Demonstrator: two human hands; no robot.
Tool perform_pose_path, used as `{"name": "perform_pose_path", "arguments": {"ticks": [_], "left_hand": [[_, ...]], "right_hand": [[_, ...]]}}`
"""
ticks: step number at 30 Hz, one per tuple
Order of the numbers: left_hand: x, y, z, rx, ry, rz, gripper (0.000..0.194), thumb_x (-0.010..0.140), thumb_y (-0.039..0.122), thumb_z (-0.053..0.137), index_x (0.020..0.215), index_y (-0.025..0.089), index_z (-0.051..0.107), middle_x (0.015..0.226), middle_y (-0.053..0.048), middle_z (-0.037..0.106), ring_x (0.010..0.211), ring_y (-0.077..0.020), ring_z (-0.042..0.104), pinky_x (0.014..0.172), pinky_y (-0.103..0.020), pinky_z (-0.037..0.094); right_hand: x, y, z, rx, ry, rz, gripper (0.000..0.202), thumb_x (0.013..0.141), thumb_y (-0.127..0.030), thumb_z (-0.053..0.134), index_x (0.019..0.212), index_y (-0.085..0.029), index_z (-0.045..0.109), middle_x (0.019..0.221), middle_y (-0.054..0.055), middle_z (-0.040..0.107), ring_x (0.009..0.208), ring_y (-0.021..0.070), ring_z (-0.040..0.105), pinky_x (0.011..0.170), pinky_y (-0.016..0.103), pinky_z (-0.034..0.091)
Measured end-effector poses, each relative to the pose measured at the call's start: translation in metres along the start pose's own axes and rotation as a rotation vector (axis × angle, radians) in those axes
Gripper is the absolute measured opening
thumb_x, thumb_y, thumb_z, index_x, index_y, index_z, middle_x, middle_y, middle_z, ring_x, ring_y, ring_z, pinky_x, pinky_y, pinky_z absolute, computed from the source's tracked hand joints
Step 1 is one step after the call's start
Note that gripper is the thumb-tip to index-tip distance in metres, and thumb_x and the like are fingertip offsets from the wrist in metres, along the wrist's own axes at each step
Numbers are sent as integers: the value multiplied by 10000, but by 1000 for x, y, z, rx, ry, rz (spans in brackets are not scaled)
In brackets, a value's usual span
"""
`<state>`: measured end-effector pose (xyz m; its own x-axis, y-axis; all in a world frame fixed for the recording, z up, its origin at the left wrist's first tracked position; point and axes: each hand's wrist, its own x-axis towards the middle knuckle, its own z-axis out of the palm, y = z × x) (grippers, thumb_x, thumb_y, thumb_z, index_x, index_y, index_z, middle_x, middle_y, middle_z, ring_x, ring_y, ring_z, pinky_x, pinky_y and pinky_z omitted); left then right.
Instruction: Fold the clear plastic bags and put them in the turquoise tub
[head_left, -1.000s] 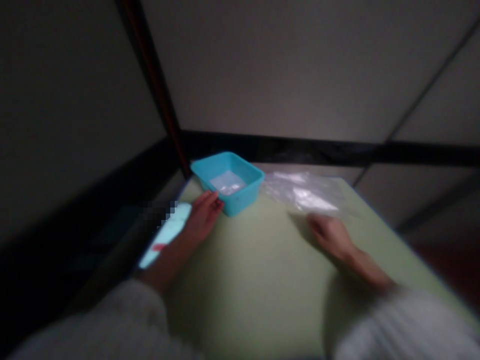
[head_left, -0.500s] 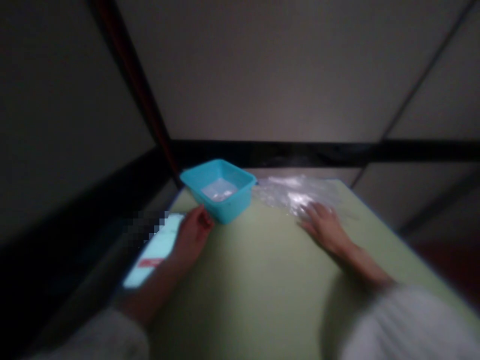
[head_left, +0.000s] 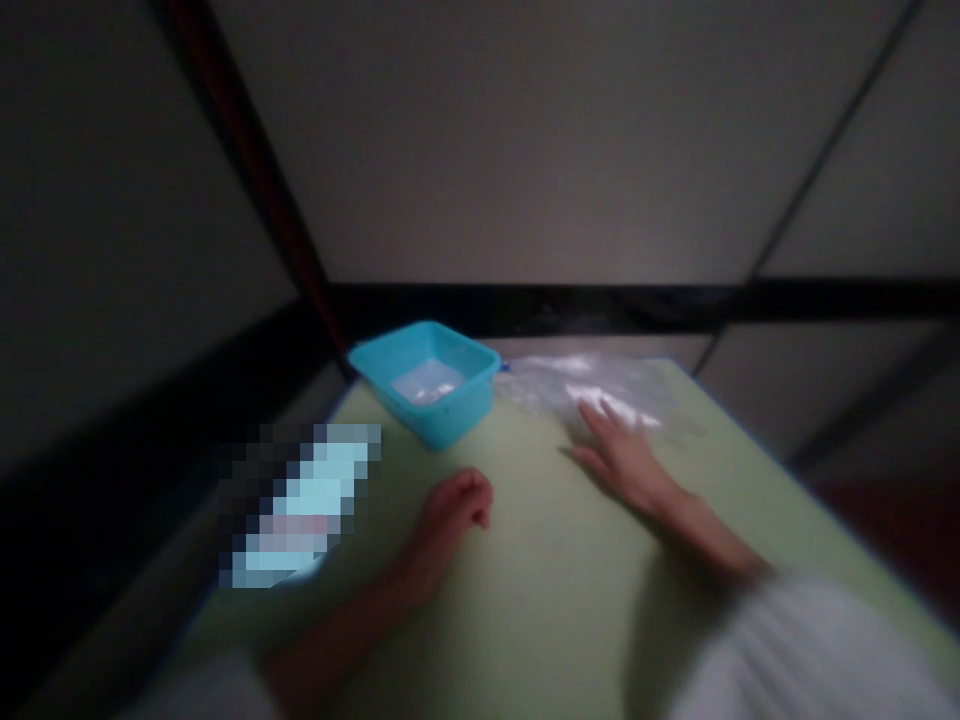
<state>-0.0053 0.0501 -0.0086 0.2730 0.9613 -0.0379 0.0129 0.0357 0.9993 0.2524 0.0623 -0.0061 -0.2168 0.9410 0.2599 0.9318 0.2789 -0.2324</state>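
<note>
Tub (head_left: pixel 454 422) holds pale shiny plastic (head_left: pixel 427 382); right hand (head_left: pixel 631 464) touches clear sheeting (head_left: pixel 592 378).

passage — tabletop (head_left: pixel 540 610) between left hand (head_left: pixel 456 510) and right hand (head_left: pixel 630 465) | obstacles — teal tub (head_left: pixel 461 412), plastic (head_left: pixel 551 378) beyond

My green table (head_left: pixel 555 600) has turquoise bin (head_left: pixel 459 418), clear plastic (head_left: pixel 540 382) right of bin, pale pixelated slab (head_left: pixel 315 500) front-left of bin.
</note>
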Motion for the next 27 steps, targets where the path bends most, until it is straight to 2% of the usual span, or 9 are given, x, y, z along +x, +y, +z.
{"name": "perform_pose_path", "arguments": {"ticks": [3, 6, 8, 12, 16, 19, 21, 24, 27], "left_hand": [[2, -2, 0, 95, -43, 40, 151, 704, 288, 523, 612, 178, 475, 550, 35, 477, 558, -113, 440, 567, -228, 346], [-1, -4, 4, 145, -88, 80, 117, 676, 275, 537, 720, 179, 486, 627, 38, 492, 589, -114, 472, 567, -224, 368], [-5, -6, 6, 197, -77, 102, 190, 683, 239, 534, 860, 183, 493, 681, 39, 492, 626, -120, 508, 592, -231, 397], [-10, -11, 9, 324, -38, 125, 417, 714, 188, 521, 1117, 188, 411, 825, 6, 527, 739, -143, 580, 748, -301, 462], [-10, -13, 8, 413, 30, 258, 553, 712, 159, 513, 1238, 184, 344, 1058, -79, 500, 823, -157, 572, 737, -316, 498], [-11, -11, 6, 517, -5, 436, 574, 671, 92, 493, 1230, 198, 415, 1244, -110, 418, 878, -155, 553, 711, -283, 507], [-12, -10, 4, 572, -55, 497, 574, 635, 54, 487, 1190, 202, 483, 1257, -99, 430, 800, -130, 555, 662, -256, 505], [-12, -7, 2, 598, -71, 508, 374, 683, 75, 515, 1031, 187, 591, 1119, -66, 525, 602, -73, 509, 546, -211, 472], [-12, -2, 2, 619, -40, 531, 122, 772, 139, 531, 823, 172, 636, 944, -38, 577, 612, -84, 531, 568, -207, 467]], "right_hand": [[-10, -12, -3, 60, 26, -54, 604, 927, -413, 386, 1453, -172, 214, 1489, 142, 289, 1380, 293, 209, 1073, 589, 176], [-22, -29, -5, 102, 1, -148, 576, 927, -383, 405, 1440, -172, 253, 1453, 142, 364, 1344, 269, 313, 1084, 537, 227], [-30, -42, -7, 124, -29, -223, 544, 928, -361, 414, 1423, -170, 292, 1419, 139, 419, 1308, 260, 379, 1079, 516, 266], [-43, -66, -8, 158, -110, -368, 536, 939, -351, 417, 1416, -140, 293, 1390, 128, 462, 1272, 231, 427, 1076, 455, 310], [-52, -80, -8, 174, -135, -512, 523, 946, -338, 413, 1401, -102, 310, 1384, 122, 471, 1272, 227, 419, 1055, 409, 350], [-58, -85, -10, 159, -82, -598, 482, 959, -319, 390, 1384, -99, 335, 1375, 105, 485, 1255, 219, 431, 1038, 386, 361], [-61, -86, -11, 144, -27, -661, 453, 968, -305, 369, 1375, -109, 343, 1354, 99, 509, 1232, 204, 447, 1001, 360, 382], [-62, -85, -13, 110, 80, -729, 352, 969, -245, 356, 1299, -146, 430, 1126, 77, 652, 1018, 178, 564, 844, 315, 436], [-58, -81, -14, 45, 154, -668, 236, 947, -253, 394, 1095, -157, 550, 830, 48, 651, 757, 174, 555, 698, 313, 420]]}}
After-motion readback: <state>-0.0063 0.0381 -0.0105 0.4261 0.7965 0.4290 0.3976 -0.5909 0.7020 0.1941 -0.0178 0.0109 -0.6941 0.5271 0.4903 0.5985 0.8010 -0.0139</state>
